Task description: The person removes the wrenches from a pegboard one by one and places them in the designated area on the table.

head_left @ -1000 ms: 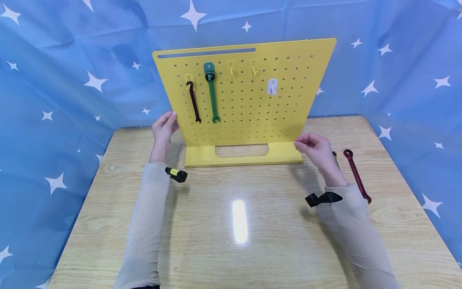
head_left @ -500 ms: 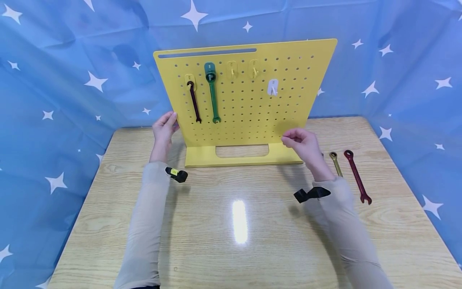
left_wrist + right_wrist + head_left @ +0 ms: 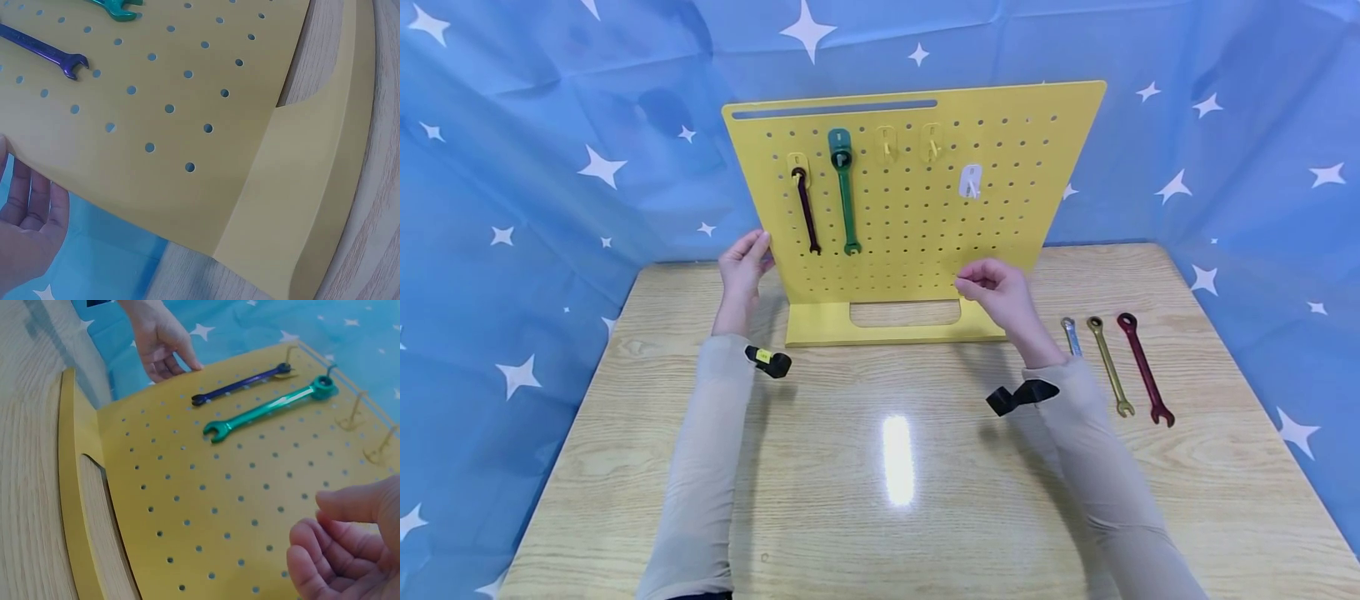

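Observation:
A yellow pegboard (image 3: 910, 242) stands upright on its base at the back of the table. My left hand (image 3: 743, 265) pinches its left edge, thumb on the front and fingers behind. My right hand (image 3: 1000, 296) is in front of the board's lower right part, fingers loosely curled and nothing between them in the right wrist view. A dark purple wrench (image 3: 807, 212) and a green wrench (image 3: 269, 414) hang by their ring ends on the board's left side. Right of these, two yellow hooks (image 3: 887, 147) and a white hook (image 3: 971, 182) hold nothing.
On the table to the right lie a silver wrench (image 3: 1071, 335), a gold wrench (image 3: 1109, 365) and a red wrench (image 3: 1144, 367) side by side. My right sleeve hides the silver one's lower end. A blue cloth with white stars (image 3: 647, 58) hangs behind the table.
My right hand has moved left across the board's lower part, bringing the gold wrench and the upper end of the silver one into view. The left hand keeps its place.

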Demonstrator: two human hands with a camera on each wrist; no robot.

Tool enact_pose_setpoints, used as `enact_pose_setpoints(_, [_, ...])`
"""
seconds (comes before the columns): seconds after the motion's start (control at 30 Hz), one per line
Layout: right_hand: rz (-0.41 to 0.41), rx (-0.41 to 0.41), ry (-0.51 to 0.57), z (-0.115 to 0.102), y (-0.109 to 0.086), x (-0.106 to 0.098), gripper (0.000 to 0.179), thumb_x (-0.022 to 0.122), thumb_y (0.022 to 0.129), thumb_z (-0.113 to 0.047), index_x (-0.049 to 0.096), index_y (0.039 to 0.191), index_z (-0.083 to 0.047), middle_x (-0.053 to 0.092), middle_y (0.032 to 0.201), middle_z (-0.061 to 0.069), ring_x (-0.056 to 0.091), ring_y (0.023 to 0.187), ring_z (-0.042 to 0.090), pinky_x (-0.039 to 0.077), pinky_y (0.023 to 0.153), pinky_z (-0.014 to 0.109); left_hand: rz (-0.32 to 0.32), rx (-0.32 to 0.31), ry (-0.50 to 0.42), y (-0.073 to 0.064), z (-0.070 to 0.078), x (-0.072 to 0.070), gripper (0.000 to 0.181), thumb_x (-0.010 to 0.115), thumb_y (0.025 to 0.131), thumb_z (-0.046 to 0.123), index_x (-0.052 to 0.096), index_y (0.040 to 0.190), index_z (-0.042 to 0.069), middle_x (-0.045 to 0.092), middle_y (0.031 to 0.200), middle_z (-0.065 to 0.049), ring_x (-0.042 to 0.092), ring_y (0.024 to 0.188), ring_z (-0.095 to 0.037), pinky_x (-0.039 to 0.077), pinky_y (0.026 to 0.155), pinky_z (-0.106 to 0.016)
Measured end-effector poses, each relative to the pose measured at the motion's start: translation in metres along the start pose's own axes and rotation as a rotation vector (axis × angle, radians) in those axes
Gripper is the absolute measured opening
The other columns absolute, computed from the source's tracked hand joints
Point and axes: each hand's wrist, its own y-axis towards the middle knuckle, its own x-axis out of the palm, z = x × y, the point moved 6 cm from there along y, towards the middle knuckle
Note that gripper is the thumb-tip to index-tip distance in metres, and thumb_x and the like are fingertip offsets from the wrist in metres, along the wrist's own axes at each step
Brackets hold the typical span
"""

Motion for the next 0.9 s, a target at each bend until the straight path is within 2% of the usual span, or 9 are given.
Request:
enact_pose_setpoints(0.3, [-0.038, -0.025, 0.032, -0.005, 0.010, 0.021, 0.017, 0.067, 0.085, -0.003, 0.061, 0.096, 0.009, 0.061, 0.077, -0.004, 0.054, 0.067, 0.007, 0.046, 0.060, 0.018, -0.007, -0.006, -0.010, 0.003, -0.001, -0.001, 0.009, 0.069, 0.085, 0.008, 0.071, 0.078, 0.013, 0.066, 0.078, 0.000, 0.061, 0.069, -0.012, 0.056, 0.067, -0.023])
enact_pose_setpoints(0.5, [-0.061, -0.064, 0.027, -0.016, 0.018, 0.034, 0.018, 0.067, 0.086, -0.004, 0.063, 0.099, 0.007, 0.065, 0.088, 0.009, 0.055, 0.072, 0.009, 0.046, 0.061, 0.017, -0.008, -0.008, -0.011, 0.004, -0.002, -0.001, 0.009, 0.069, 0.085, 0.008, 0.071, 0.078, 0.013, 0.066, 0.077, -0.001, 0.061, 0.069, -0.012, 0.056, 0.068, -0.024])
enact_pose_setpoints(0.9, [-0.110, -0.091, 0.097, -0.035, 0.040, 0.064, 0.029, 0.066, 0.088, -0.007, 0.060, 0.112, 0.008, 0.063, 0.107, 0.019, 0.059, 0.089, 0.013, 0.050, 0.081, 0.023, -0.013, -0.005, -0.013, 0.005, -0.002, -0.002, 0.010, 0.068, 0.085, 0.007, 0.071, 0.078, 0.013, 0.065, 0.078, -0.001, 0.061, 0.070, -0.012, 0.056, 0.068, -0.023])
